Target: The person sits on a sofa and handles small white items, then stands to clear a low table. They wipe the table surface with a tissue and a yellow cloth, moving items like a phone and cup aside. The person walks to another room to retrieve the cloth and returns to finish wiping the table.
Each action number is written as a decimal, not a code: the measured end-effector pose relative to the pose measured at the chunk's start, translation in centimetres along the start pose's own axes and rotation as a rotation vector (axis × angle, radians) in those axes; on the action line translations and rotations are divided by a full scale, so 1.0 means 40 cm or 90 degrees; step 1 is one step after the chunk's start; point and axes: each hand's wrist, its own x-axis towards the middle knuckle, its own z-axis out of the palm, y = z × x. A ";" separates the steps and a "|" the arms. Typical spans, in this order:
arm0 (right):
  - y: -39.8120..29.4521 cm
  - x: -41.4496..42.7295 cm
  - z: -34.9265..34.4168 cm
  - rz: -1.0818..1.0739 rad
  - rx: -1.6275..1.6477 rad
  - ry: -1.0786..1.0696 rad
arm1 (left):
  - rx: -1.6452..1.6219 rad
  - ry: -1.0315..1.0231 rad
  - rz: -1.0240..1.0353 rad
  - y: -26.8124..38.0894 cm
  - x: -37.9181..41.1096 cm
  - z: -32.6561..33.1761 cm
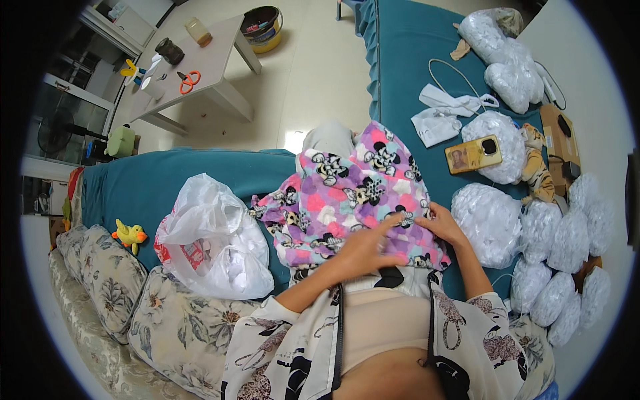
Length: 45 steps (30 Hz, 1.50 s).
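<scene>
A plush cloth (pixel 340 205) printed with cartoon mouse figures in pink, purple and white lies spread across my lap. Over its near right part is my left hand (pixel 372 245), slightly blurred, thumb and index finger wide apart, with nothing seen between them. My right hand (pixel 440 225) touches the cloth's right edge with its fingertips; whether it pinches the fabric is unclear. Left of the cloth, a white plastic bag (pixel 215 240) stands with its mouth open and small white pieces (pixel 237 272) inside.
Several stuffed clear plastic bags (pixel 487 225) crowd the right side, with a phone (pixel 473 154) and a plush tiger (pixel 537 162) among them. Orange-handled scissors (pixel 189 82) lie on the low table (pixel 220 50). A toy duck (pixel 130 235) sits left, near floral cushions (pixel 185 315).
</scene>
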 end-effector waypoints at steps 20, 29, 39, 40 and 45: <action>-0.613 0.111 0.265 -0.432 0.306 -0.031 | 0.118 0.768 -0.307 -0.318 -0.350 -0.244; -0.043 0.025 -0.226 -0.010 0.008 0.609 | 0.625 0.723 -0.518 -0.235 -0.419 -0.252; -0.192 0.104 -0.400 -0.080 -0.703 0.180 | 0.356 -0.063 -0.436 -0.324 -0.091 -0.333; -0.187 0.129 -0.401 -0.100 -0.747 0.157 | 0.415 -0.207 -0.399 -0.364 -0.079 -0.351; -0.173 0.211 -0.403 -0.111 -0.862 0.106 | 0.101 -0.453 -0.540 -0.465 -0.039 -0.407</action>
